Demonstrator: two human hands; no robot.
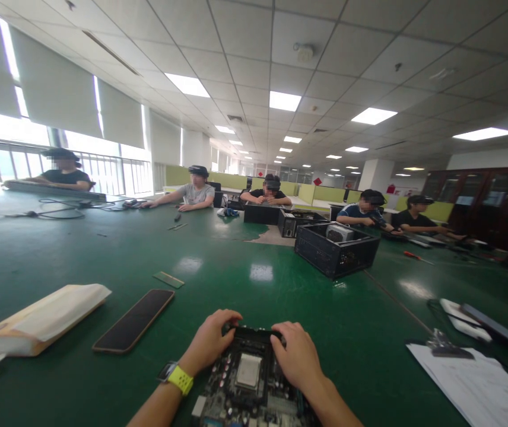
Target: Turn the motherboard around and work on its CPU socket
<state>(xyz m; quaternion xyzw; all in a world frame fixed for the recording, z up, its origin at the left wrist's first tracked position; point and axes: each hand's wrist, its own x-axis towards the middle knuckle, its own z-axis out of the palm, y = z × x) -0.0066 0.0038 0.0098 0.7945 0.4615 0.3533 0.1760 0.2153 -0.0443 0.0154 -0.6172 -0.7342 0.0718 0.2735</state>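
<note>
A motherboard [232,404] lies on the green table right in front of me, its lower part cut off by the bottom of the view. On it sits a square silver processor [249,371] inside a black bracket. My left hand [210,339], below a wrist with a yellow-strapped watch [176,378], is closed around the board's far left corner. At the far right corner, my right hand [297,354] is closed on the board too, thumb on the near side. The fingertips of both hands are partly hidden behind the far edge.
Left of the board lie a phone [133,321], a memory stick [169,279] and a paper tissue pack [44,320]. An open computer case [316,252] stands ahead. At right are a clipboard [480,385] and a screwdriver [418,257]. Several people sit around the table.
</note>
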